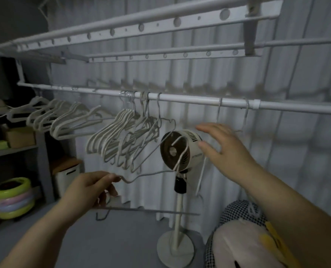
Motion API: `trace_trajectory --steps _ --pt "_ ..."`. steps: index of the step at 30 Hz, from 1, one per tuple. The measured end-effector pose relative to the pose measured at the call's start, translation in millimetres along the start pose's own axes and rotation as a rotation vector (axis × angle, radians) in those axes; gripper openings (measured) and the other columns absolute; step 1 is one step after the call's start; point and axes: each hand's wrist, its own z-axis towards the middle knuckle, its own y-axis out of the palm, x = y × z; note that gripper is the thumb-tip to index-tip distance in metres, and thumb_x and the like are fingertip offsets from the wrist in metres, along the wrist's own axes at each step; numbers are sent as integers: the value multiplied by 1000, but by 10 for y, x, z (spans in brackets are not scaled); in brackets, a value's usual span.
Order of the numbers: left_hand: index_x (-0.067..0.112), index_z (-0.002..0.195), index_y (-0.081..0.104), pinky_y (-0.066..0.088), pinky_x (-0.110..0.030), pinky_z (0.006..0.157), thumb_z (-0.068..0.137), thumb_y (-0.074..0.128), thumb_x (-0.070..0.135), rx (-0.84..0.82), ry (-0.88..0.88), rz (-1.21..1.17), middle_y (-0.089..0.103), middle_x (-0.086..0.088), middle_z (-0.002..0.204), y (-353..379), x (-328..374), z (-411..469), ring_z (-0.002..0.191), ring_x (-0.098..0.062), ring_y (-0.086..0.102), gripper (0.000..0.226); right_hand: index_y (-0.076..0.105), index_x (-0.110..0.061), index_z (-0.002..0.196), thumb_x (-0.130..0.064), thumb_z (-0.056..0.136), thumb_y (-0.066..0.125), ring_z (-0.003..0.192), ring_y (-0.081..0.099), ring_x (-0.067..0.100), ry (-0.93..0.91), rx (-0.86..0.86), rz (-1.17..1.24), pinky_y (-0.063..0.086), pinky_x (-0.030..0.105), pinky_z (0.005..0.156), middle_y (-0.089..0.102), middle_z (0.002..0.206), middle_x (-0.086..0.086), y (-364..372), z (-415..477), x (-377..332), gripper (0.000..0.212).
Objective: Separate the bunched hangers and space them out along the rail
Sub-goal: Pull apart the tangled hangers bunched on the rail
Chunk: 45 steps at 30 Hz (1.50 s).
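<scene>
Partly done: two single hangers (218,111) hang apart on the rail (189,100) above and right of the fan (177,151), but a tight bunch (122,140) sits on the rail just left of the fan and more clumps (64,120) hang further left, so most spacing is left. Left hand (87,188), below-left of the fan, pinches the shoulder end of one thin hanger (151,173) stretching across the fan front; can't trace its hook. Right hand (224,149) is spread, fingers straight, holding nothing, just right of the fan by the nearer single hanger.
</scene>
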Motion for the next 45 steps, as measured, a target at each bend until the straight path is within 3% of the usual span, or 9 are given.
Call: trace_trajectory --steps 5,8,16,21,28,32,35,41,45 --pt "19 73 64 40 -11 38 92 43 8 22 60 81 69 13 60 -805 -151 -403 42 -2 56 30 40 -18 137 -24 95 45 130 36 14 66 -338 4 27 11 100 39 144 1 479 257 -620 43" --pt "15 72 64 41 -11 40 91 42 4 17 40 85 69 10 58 -1344 -300 -656 43 -2 57 30 59 -17 121 -21 91 53 103 46 0 129 -406 181 30 -13 67 55 112 -11 670 246 -996 31" --pt "19 67 65 42 -4 49 85 55 1 90 -49 131 64 4 57 -2198 -835 -1074 54 5 59 27 62 -6 74 -11 90 55 30 44 -3 256 -672 374 33 11 34 56 52 -1 1079 -21 -1813 18" --pt "3 112 62 37 -27 78 86 59 12 281 -75 356 55 -5 100 -2246 -1031 -1172 98 -25 56 28 62 -12 74 -7 90 50 28 40 0 487 -535 552 28 13 30 52 32 -6 1375 -288 -2049 21" --pt "27 77 59 45 -21 71 92 49 19 -50 -124 58 62 5 78 -1721 -799 -1464 74 -10 58 20 48 -9 71 -4 91 43 26 45 4 805 -392 746 32 9 30 53 32 -2 1417 -234 -2288 21" --pt "24 108 48 45 -13 71 92 48 23 -296 -171 -57 56 10 88 -1305 -669 -1602 86 -13 58 15 45 -7 72 -5 93 42 46 50 11 842 -288 865 38 12 30 52 60 7 1381 -192 -2367 22" --pt "28 118 32 48 -16 53 92 50 17 -477 -250 -136 57 6 93 -1206 -659 -1598 58 -6 61 34 46 -7 71 -5 93 42 40 50 10 836 -212 856 36 11 29 51 61 8 1344 -163 -2356 23" --pt "17 114 41 37 -19 35 95 39 3 -469 -194 -118 61 -2 71 -1118 -684 -1436 28 -6 46 24 50 -11 77 -16 96 41 52 55 16 796 -92 832 49 17 37 56 66 9 1251 -192 -2146 22" --pt "16 112 45 35 -17 33 95 39 1 -469 -179 -169 61 -1 64 -933 -604 -1213 28 -9 45 23 51 -6 119 -18 95 42 70 57 18 696 -23 485 48 29 64 61 81 8 1132 -180 -1754 28"
